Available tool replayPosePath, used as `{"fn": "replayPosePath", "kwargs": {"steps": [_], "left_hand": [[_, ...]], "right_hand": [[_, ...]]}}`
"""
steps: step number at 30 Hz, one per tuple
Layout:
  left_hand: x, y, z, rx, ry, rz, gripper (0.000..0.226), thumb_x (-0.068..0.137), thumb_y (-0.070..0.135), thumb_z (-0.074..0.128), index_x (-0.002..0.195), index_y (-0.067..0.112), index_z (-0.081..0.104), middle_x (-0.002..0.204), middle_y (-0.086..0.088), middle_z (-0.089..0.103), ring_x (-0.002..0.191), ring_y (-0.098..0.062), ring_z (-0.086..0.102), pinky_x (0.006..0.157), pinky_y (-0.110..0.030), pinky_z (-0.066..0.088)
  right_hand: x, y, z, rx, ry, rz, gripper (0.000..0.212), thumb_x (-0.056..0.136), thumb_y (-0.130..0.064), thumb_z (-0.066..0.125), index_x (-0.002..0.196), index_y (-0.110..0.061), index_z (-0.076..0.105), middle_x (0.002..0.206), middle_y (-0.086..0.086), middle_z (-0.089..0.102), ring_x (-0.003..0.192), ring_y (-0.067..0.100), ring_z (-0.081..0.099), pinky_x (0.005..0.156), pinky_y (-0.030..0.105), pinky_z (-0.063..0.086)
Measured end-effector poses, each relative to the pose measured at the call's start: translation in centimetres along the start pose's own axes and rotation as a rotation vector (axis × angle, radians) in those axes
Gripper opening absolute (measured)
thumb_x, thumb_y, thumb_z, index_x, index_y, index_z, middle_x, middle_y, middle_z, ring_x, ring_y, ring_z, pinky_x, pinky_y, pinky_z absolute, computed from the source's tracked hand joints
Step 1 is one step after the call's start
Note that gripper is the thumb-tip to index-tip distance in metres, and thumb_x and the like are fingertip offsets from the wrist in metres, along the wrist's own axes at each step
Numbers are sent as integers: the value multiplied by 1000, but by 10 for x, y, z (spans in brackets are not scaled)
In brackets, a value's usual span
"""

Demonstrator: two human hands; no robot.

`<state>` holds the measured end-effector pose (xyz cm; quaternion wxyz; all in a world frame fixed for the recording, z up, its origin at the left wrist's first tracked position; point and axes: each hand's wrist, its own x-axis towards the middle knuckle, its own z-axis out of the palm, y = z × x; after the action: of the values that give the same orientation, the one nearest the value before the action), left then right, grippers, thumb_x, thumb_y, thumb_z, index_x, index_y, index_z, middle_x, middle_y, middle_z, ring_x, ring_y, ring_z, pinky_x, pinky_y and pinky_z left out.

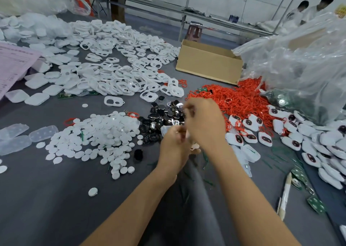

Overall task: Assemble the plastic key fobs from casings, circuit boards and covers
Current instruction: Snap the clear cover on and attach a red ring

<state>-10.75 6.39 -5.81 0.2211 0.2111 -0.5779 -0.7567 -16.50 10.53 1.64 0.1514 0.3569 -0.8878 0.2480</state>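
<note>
Left hand (174, 146): fingers curled round a small white plastic casing (165, 130), held over the grey table (56, 199). Right hand (204, 126): fingers curled at the casing; whether it pinches anything is blurred. Adjacent: heap of glossy black covers (161, 116). Risk: a slack pinch probably drops the part into that heap.

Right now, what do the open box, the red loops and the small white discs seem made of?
Open box: corrugated cardboard by its look, matte brown, with folded flaps.
Red loops: thin cord or elastic, probably; limp and tangled in a heap, too fine to tell which.
Small white discs: moulded plastic, likely; uniform, smooth, slightly glossy.
</note>
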Motion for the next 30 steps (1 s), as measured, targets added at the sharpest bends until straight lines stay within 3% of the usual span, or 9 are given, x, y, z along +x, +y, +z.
{"fn": "replayPosePath", "kwargs": {"steps": [3,5,8,13,16,19,23,28,30], "left_hand": [[-5,3,-3,-105,48,-1,16,88,6,66,102,8,57,90,-5,71,73,-10,69,59,-24,56],[-7,3,-5,-68,43,40,20,89,6,64,105,16,58,92,-3,71,77,-12,70,60,-25,57],[-8,5,-4,25,-33,133,25,92,7,59,106,27,67,96,-2,71,83,-17,69,63,-27,58],[-10,6,-4,116,-19,152,28,93,5,57,94,25,77,93,14,71,77,-16,71,66,-30,60],[-10,5,-3,151,27,177,19,91,10,63,95,22,77,97,11,72,73,-12,72,65,-33,61],[-10,4,-1,86,27,190,14,86,19,71,99,18,76,92,7,74,77,-10,71,61,-31,60],[-10,4,0,112,13,201,9,84,15,74,91,20,78,83,5,75,70,-14,72,62,-33,61],[-9,4,0,125,32,193,11,84,12,74,81,22,77,75,3,74,64,-18,71,62,-37,61],[-9,3,1,172,34,214,12,84,11,73,80,22,76,69,7,71,57,-13,68,63,-42,61]], "right_hand": [[6,57,-6,-54,-44,238,36,77,1,54,101,-17,73,101,9,72,96,28,63,82,40,53],[3,88,-5,-73,-102,323,35,77,1,55,103,-14,73,102,12,72,91,29,64,80,38,52],[-5,112,1,-13,-130,293,24,79,1,59,94,-11,74,93,10,73,77,21,61,71,29,47],[-12,116,3,69,31,259,20,79,0,62,74,-18,68,79,3,71,73,21,63,69,40,52],[-20,100,-3,220,105,161,20,80,-2,68,75,-22,70,74,-7,69,66,10,63,65,29,51],[-37,75,-6,377,60,6,23,76,2,70,75,-21,72,72,-19,65,64,4,61,60,9,43],[-52,64,-5,484,66,-27,19,75,3,73,79,-15,72,74,-7,67,67,10,60,62,20,48],[-55,63,-5,593,84,63,18,74,4,75,83,-12,70,71,-6,67,64,6,61,63,11,47],[-57,65,-5,593,54,73,16,78,3,71,81,-13,72,70,-6,68,62,5,62,64,17,48]]}}
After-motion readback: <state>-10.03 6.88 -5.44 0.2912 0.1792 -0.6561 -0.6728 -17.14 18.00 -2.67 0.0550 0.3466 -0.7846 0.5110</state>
